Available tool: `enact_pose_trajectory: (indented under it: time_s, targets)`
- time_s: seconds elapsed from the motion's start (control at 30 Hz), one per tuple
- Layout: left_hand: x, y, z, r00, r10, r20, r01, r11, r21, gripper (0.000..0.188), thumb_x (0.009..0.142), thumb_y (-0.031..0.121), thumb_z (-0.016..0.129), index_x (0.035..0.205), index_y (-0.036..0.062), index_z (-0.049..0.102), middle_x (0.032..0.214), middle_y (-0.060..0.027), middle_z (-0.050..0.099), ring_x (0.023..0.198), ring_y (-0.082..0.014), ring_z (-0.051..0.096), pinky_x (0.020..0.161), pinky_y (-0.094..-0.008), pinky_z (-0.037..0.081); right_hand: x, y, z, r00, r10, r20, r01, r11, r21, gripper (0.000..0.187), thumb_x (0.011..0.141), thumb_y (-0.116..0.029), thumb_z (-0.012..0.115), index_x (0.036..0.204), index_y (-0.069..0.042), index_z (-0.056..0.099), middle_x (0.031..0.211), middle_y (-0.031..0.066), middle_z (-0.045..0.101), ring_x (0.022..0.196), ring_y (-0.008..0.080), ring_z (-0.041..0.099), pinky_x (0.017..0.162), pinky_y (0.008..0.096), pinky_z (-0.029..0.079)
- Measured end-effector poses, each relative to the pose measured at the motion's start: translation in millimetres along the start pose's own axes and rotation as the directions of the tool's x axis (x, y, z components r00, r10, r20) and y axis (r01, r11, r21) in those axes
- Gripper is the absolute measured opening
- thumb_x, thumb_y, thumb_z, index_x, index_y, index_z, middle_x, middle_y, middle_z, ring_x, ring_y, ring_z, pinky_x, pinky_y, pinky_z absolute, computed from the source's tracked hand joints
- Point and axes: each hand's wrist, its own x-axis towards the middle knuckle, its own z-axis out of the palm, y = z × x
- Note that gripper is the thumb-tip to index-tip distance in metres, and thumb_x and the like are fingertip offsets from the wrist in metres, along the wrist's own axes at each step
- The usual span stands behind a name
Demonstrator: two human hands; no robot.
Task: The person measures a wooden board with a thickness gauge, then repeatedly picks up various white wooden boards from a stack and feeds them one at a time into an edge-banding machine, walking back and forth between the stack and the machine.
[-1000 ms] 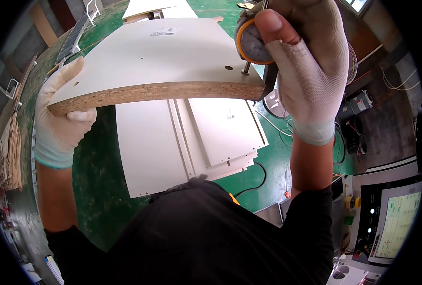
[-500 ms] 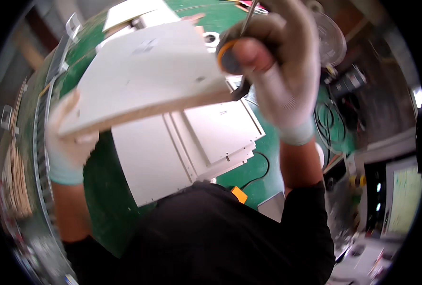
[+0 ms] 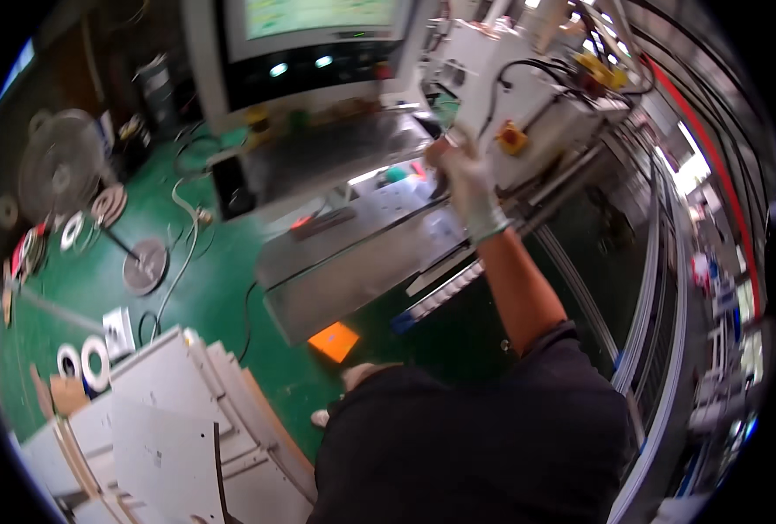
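My right hand [image 3: 474,188], in a pale glove, reaches out over the far right end of a grey metal bench [image 3: 344,279]. Its fingers are curled, and a dark shape shows beneath them. Blur hides what that is. At the lower left a white board [image 3: 165,458] with a dark edge and a small hole is tilted above a stack of white panels [image 3: 174,371]. My left hand is outside the picture, so what it holds cannot be seen.
Beyond the bench stands a machine with a lit screen [image 3: 318,17]. A white machine part carries a yellow-and-red knob [image 3: 511,137]. An orange box [image 3: 334,342] lies by the bench. At left are a fan [image 3: 63,170], cables and white rolls [image 3: 95,362]. Metal rails [image 3: 659,349] run along the right.
The view has swung right, toward the machine. My right hand has left the board's corner, where it held a tool with a grey-and-orange end, for the bench. My left hand has gone out of sight.
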Motion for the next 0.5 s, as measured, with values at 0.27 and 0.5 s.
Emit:
enact_pose_trajectory:
  time_s: [0.27,0.5]
  targets:
    - [-61,-44,120,0.958,0.103,0.268,-0.109,0.994,0.008,0.044,0.095,0.022,0.06,0.129,-0.0052,0.053,0.129,-0.0207,0.056,0.115,-0.032,0.055,0.096,-0.0461,0.05,221,-103,-381,0.434,-0.575,-0.694,0.25,0.817,-0.52,0.047,0.089,-0.017,0.071,0.128,0.0,0.052,0.096,0.0073,0.065,0.075,0.0142,0.06,0.062,0.0281,0.05]
    - [-194,-93,193,0.861,0.049,0.506,0.053,0.981,-0.186,0.049,0.096,0.029,0.055,0.134,-0.0012,0.049,0.133,-0.0176,0.055,0.119,-0.0326,0.055,0.1,-0.0462,0.047,393,-20,-585,0.83,-0.413,-0.376,-0.316,0.207,-0.926,0.041,0.091,-0.039,0.059,0.114,-0.006,0.066,0.108,0.0156,0.069,0.095,0.027,0.063,0.085,0.0401,0.049]
